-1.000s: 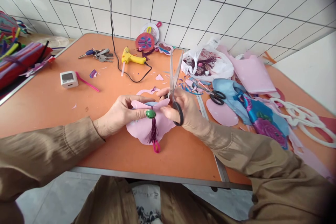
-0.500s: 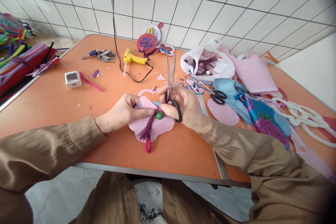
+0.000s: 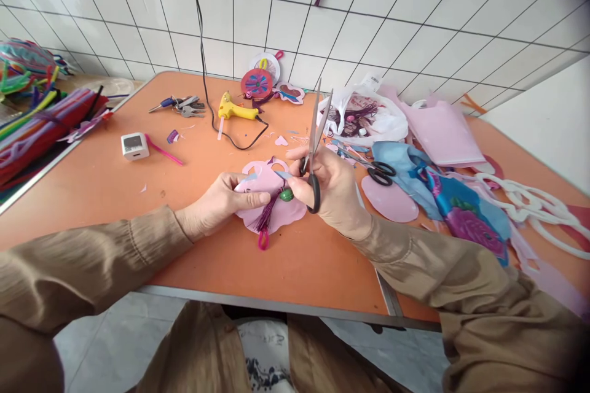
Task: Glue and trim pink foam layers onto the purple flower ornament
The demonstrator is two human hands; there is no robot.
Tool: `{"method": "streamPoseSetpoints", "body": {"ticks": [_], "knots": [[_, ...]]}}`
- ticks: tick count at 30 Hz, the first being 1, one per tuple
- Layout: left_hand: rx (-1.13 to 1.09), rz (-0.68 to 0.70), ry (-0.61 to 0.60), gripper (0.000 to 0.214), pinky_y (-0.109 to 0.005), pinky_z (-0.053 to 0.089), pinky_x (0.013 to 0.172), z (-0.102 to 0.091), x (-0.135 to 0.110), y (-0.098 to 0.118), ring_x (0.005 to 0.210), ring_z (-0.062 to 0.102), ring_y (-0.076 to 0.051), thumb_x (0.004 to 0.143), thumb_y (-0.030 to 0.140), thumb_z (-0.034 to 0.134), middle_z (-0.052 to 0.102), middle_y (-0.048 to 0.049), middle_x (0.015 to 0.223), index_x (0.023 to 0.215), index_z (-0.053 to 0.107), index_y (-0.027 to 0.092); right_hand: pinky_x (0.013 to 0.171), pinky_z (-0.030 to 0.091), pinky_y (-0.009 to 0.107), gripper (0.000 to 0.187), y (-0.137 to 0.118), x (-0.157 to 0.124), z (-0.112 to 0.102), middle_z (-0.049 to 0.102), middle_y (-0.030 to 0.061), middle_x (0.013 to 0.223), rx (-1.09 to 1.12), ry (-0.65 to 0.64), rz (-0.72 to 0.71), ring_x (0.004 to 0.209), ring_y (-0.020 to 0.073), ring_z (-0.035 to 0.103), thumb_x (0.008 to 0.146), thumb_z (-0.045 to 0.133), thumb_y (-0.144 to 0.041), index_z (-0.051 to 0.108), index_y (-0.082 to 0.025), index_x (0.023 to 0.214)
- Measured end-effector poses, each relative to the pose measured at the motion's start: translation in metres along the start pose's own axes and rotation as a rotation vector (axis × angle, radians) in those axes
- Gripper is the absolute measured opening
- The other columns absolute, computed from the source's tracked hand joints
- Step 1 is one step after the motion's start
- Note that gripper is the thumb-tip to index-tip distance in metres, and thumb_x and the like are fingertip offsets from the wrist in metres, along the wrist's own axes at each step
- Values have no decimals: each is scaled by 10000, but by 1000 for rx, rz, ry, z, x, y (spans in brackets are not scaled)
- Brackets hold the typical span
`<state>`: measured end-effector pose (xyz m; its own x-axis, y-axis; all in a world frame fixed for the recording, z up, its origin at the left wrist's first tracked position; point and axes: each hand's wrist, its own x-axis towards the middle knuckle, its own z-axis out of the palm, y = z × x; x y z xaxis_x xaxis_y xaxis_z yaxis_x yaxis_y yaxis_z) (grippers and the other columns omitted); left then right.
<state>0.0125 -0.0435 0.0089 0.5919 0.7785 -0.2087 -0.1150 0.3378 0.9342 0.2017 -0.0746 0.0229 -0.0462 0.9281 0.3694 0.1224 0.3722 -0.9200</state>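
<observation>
My left hand (image 3: 224, 202) pinches a pink foam cut-out (image 3: 267, 190) that lies on the orange table (image 3: 92, 190). A purple tassel (image 3: 266, 218) with a green bead (image 3: 286, 195) and a pink loop lies on the cut-out. My right hand (image 3: 332, 190) grips black-handled scissors (image 3: 316, 135), blades slightly apart and pointing up and away. Its fingertips also touch a light blue strip (image 3: 282, 175) at the cut-out's top edge, by the bead.
A yellow glue gun (image 3: 235, 112) with a black cord, keys (image 3: 177, 104), a small white box (image 3: 134, 145) and a round red ornament (image 3: 257, 83) lie further back. Second scissors (image 3: 375, 169), pink and blue foam sheets (image 3: 442, 132), a plastic bag (image 3: 364, 113) crowd the right. Pipe cleaners (image 3: 41, 123) fill the left edge.
The cut-out and tassel have turned in my hands, the bead swinging from the left thumb towards the right hand. The scissors tilted right and their blades parted again.
</observation>
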Motion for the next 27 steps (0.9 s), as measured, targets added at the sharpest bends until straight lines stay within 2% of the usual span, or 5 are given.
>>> {"method": "streamPoseSetpoints", "body": {"ticks": [5,10,18,24,27], "knots": [[98,144,15,356,-231,445,531,0,1,1,536,576,-123,653,424,844,687,-58,597,593,714,98,533,417,233,242,-3,1,1,527,-56,665,-11,33,57,566,83,486,695,684,-184,569,-201,907],[170,201,52,355,-206,357,469,-5,4,-2,478,485,-76,682,374,830,619,-13,534,535,657,101,541,415,233,270,-1,0,-1,531,-54,667,-7,-27,107,579,88,489,674,712,-176,584,-203,910],[24,97,93,265,-218,469,542,-5,3,-3,574,614,-126,660,332,854,716,-54,674,697,738,96,545,411,233,254,0,0,-1,513,-51,684,-13,-48,107,604,91,504,694,702,-212,577,-188,913],[-207,-43,-72,394,-286,564,656,-5,4,-1,709,694,-203,617,362,875,759,-99,823,885,757,99,537,396,236,263,1,0,-2,479,-65,646,-15,10,59,560,84,443,687,721,-206,565,-216,898],[-192,-48,-71,385,-285,565,691,-5,4,-4,719,691,-191,587,323,896,758,-77,813,879,759,112,560,410,256,261,4,-1,-2,504,-53,664,-61,28,21,585,98,473,686,693,-164,577,-219,914]]}}
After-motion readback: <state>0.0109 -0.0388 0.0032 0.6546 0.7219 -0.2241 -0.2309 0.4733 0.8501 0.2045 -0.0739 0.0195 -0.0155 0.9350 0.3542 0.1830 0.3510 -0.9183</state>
